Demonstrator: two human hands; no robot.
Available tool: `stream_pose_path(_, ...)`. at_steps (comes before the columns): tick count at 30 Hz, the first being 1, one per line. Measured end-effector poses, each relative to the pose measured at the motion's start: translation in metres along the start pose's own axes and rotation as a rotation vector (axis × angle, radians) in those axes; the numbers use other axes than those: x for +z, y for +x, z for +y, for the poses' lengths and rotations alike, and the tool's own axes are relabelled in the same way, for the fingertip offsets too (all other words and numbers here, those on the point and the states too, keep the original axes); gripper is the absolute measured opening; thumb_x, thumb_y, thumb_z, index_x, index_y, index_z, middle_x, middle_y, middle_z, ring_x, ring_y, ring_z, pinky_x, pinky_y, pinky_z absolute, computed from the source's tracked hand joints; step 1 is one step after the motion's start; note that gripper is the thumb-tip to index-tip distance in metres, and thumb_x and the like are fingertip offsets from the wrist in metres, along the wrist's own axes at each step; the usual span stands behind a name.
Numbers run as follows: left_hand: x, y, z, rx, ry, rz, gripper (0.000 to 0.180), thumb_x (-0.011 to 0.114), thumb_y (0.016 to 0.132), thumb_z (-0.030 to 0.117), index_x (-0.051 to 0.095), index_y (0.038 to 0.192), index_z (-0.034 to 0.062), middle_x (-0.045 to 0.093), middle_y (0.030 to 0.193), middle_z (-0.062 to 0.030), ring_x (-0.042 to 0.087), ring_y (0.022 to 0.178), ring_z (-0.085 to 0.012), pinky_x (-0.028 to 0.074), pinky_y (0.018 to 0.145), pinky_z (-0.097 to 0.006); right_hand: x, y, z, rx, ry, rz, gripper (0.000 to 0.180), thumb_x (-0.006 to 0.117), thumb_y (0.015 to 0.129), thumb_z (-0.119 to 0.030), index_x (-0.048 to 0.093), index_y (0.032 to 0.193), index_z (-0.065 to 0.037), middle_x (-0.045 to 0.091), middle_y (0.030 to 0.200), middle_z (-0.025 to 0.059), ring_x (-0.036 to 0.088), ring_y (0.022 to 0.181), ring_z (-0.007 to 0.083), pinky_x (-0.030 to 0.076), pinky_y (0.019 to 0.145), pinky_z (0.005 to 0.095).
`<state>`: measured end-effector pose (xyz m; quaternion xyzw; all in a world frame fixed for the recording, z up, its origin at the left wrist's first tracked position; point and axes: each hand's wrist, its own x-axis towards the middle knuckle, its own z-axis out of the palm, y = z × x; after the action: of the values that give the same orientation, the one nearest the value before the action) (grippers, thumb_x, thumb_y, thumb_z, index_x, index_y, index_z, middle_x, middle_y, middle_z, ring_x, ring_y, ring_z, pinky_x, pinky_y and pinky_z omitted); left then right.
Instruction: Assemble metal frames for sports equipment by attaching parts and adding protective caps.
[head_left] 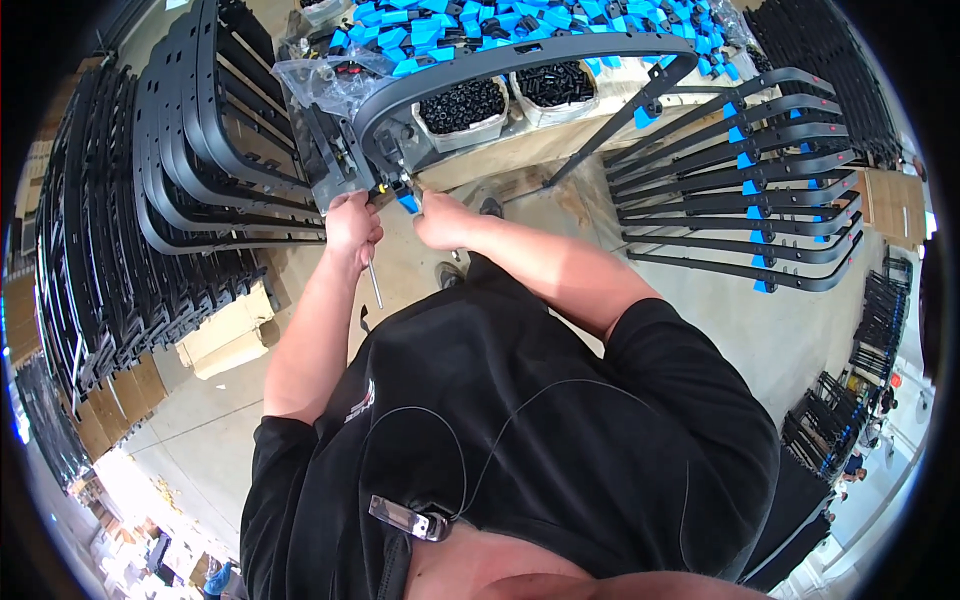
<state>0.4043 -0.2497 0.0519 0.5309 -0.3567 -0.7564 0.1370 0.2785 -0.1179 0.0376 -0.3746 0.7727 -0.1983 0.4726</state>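
Hands meet at the near corner of the curved black frame point(520, 58) resting against the workbench. Your left hand point(352, 222) is clenched around a thin metal tool point(374, 283) whose shaft points down; your right hand point(440, 218) pinches a small blue clip point(408, 202) at the frame's bracket. Bins of black screws point(462, 104) sit just behind.

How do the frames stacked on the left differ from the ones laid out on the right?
The left stack is packed tight, frame against frame; the right frames lie spread apart in a fanned row. The right frames carry blue clips; I see none on the left stack. The left stack is nearer the left hand, which grips a thin metal tool; the right frames lie away from both hands. Both are dark, curved frames.
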Motion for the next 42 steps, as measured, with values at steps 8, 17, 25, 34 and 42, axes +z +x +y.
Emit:
stream_pose_path(8, 0.002, 0.005, 0.003, 0.043, 0.36, 0.146, 0.032, 0.063, 0.097, 0.021, 0.05, 0.118, 0.0008, 0.052, 0.075, -0.0036, 0.043, 0.049, -0.0093, 0.033, 0.04, -0.026, 0.001, -0.002, -0.007, -0.003, 0.042, 0.06, 0.047, 0.056, 0.092, -0.021, 0.052, 0.12, 0.016, 0.064, 0.113, 0.0359, 0.064, 0.11, 0.0465, 0.051, 0.095, 0.0493)
stream_pose_path(17, -0.011, -0.051, -0.01, -0.089, 0.502, -0.001, 0.046, 0.073, 0.086, 0.024, 0.056, 0.114, -0.0095, 0.062, 0.08, -0.0095, 0.058, 0.062, -0.0153, 0.046, 0.049, -0.032, 0.008, 0.001, -0.002, 0.013, 0.008, 0.092, 0.042, 0.057, 0.094, -0.019, 0.052, 0.118, 0.014, 0.065, 0.11, 0.0351, 0.065, 0.107, 0.0461, 0.052, 0.092, 0.0479)
stream_pose_path(25, -0.008, -0.041, -0.063, 0.432, 0.853, 0.239, 0.027, 0.075, 0.078, 0.019, 0.054, 0.078, 0.0015, 0.062, 0.069, -0.0121, 0.061, 0.063, -0.026, 0.052, 0.065, -0.039, 0.003, 0.001, -0.01, 0.023, -0.043, 0.099, 0.04, 0.057, 0.095, -0.019, 0.051, 0.116, 0.014, 0.065, 0.111, 0.0359, 0.066, 0.106, 0.0458, 0.053, 0.092, 0.0488)
stream_pose_path(34, -0.028, 0.01, -0.109, 0.631, 0.726, 0.152, 0.024, 0.069, 0.087, 0.012, 0.047, 0.095, 0.004, 0.052, 0.069, -0.0019, 0.051, 0.06, -0.0147, 0.045, 0.059, -0.033, 0.009, -0.001, -0.013, 0.02, -0.015, 0.129, 0.04, 0.056, 0.093, -0.019, 0.052, 0.118, 0.013, 0.065, 0.111, 0.0347, 0.066, 0.106, 0.0449, 0.053, 0.091, 0.049)
stream_pose_path(42, -0.012, -0.012, -0.051, 0.183, -0.057, -0.024, 0.024, 0.062, 0.1, 0.026, 0.048, 0.083, 0.0148, 0.042, 0.064, 0.0046, 0.035, 0.048, -0.0083, 0.03, 0.044, -0.027, 0.01, 0.019, 0.048, 0.174, 0.812, 0.527, 0.018, 0.055, 0.09, -0.009, 0.054, 0.107, -0.002, 0.061, 0.08, 0.0126, 0.062, 0.063, 0.021, 0.052, 0.057, 0.0383)
